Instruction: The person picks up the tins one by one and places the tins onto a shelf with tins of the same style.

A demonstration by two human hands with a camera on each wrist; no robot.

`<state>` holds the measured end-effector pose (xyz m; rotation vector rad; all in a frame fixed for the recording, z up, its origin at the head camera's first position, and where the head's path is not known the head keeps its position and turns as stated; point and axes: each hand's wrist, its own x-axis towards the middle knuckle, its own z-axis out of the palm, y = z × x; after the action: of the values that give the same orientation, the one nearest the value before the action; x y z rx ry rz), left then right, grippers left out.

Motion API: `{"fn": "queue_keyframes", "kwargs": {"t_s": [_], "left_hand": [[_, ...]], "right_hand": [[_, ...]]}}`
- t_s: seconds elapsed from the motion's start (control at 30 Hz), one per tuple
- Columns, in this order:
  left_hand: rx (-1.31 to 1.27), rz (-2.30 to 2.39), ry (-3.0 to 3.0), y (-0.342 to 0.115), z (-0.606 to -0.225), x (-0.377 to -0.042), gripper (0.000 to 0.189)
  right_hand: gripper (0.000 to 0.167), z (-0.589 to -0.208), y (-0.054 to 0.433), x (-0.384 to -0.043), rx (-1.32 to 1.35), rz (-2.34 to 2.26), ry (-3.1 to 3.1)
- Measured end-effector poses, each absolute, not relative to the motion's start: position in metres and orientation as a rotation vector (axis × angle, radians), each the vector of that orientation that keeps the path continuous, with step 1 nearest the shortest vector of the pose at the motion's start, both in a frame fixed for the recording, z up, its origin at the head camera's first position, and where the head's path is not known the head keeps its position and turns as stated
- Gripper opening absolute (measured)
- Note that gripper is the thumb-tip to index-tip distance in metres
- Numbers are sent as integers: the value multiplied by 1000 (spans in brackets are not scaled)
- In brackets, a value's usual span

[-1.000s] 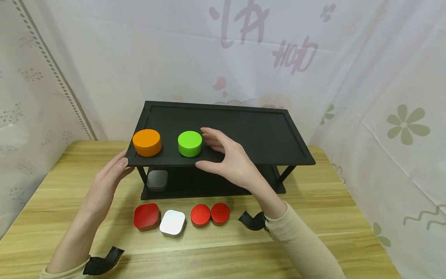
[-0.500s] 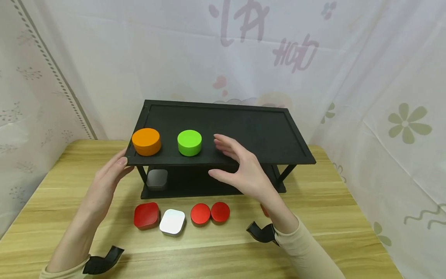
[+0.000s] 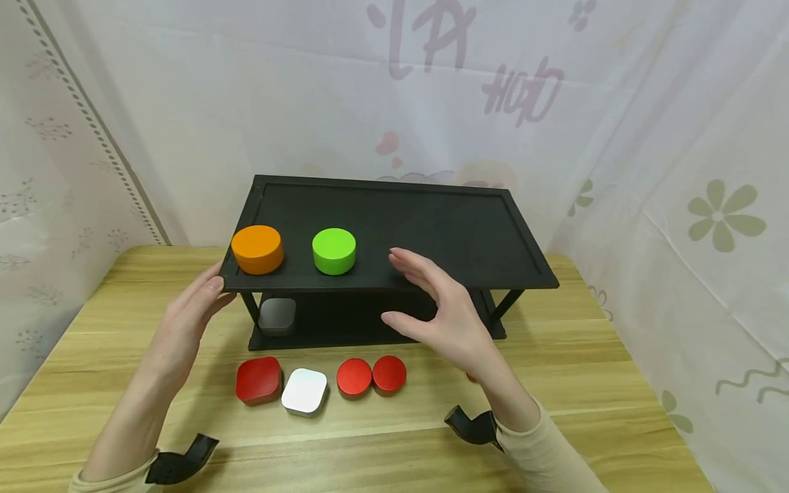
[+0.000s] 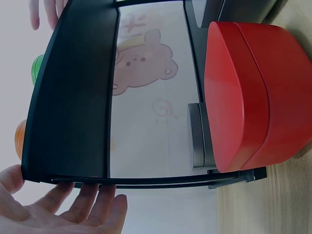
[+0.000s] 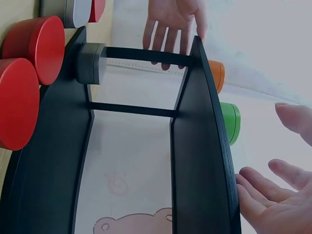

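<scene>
A black two-tier shelf [image 3: 419,226] stands on the table. My left hand [image 3: 185,315] holds its front left corner, thumb at the top board's edge and the other fingers lower along the side. On the top board sit an orange round tin [image 3: 257,250] at the left and a green round tin [image 3: 334,252] beside it. My right hand [image 3: 446,311] is by the board's front edge, right of the green tin, with thumb and fingers apart and nothing between them. Whether its fingertips touch the board I cannot tell. A grey square tin [image 3: 277,316] sits on the lower board.
In front of the shelf lie a red rounded-square tin [image 3: 259,381], a white square tin [image 3: 305,392] and two red round tins [image 3: 354,377] side by side. Another red thing [image 3: 471,378] is mostly hidden by my right wrist. A patterned cloth [image 3: 320,89] hangs behind.
My right hand has moved away from the green tin, to the right and towards me, with its fingers still apart. The left hand stays at the shelf's corner. The tins have not moved.
</scene>
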<state>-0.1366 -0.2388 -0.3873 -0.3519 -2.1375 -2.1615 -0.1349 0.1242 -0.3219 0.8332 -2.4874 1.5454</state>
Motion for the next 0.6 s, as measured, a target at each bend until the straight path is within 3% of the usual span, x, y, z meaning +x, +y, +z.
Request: {"fn": "queue_keyframes", "kwargs": {"t_s": [0.6], "left_hand": [[-354,-2174,-2136,-238,-387,-137,46]], "right_hand": [[75,-331,135,-112,866,1494,-2449]]}}
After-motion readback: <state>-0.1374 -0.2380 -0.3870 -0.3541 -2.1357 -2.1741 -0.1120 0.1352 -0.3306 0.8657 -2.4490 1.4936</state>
